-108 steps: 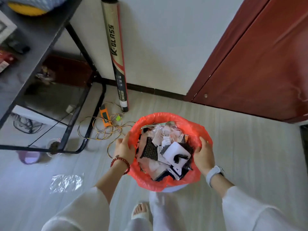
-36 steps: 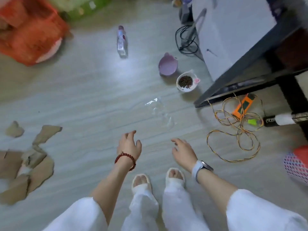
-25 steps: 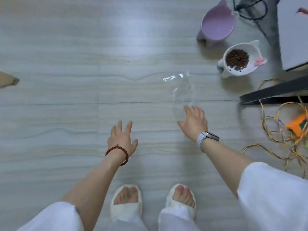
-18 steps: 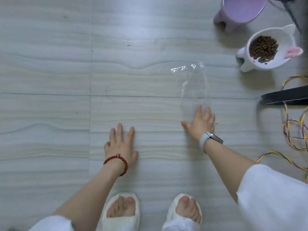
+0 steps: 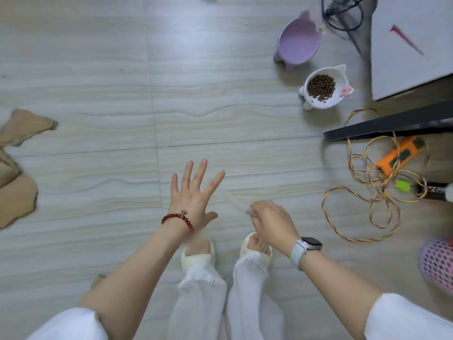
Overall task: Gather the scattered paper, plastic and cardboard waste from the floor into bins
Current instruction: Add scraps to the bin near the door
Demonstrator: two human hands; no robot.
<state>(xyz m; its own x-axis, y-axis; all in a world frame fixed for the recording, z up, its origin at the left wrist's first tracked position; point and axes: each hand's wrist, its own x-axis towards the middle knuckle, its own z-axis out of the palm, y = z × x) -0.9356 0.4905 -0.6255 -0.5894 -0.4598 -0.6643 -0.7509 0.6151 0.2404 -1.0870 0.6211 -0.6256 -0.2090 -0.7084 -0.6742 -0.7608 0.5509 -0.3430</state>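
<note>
My right hand [image 5: 270, 220] is closed on a clear plastic film [image 5: 236, 204], pinched at its fingertips and lifted off the floor in front of my feet. The film is almost see-through and hard to make out. My left hand [image 5: 193, 195] hovers beside it with fingers spread and nothing in it. Torn brown cardboard pieces [image 5: 17, 165] lie on the floor at the far left edge. A pink mesh bin [image 5: 438, 263] shows at the right edge, partly cut off.
A purple bowl [image 5: 297, 40] and a white bowl of pet food [image 5: 322, 88] stand at the upper right. A black table leg [image 5: 387, 127], a tangle of yellow cord [image 5: 367, 192] and an orange tool [image 5: 399, 155] lie to the right.
I turned from the red-lined bin to the floor. My right hand reached the clear film lying flat, closed on it and pulled it back toward my feet; my left hand rose off the floor.
</note>
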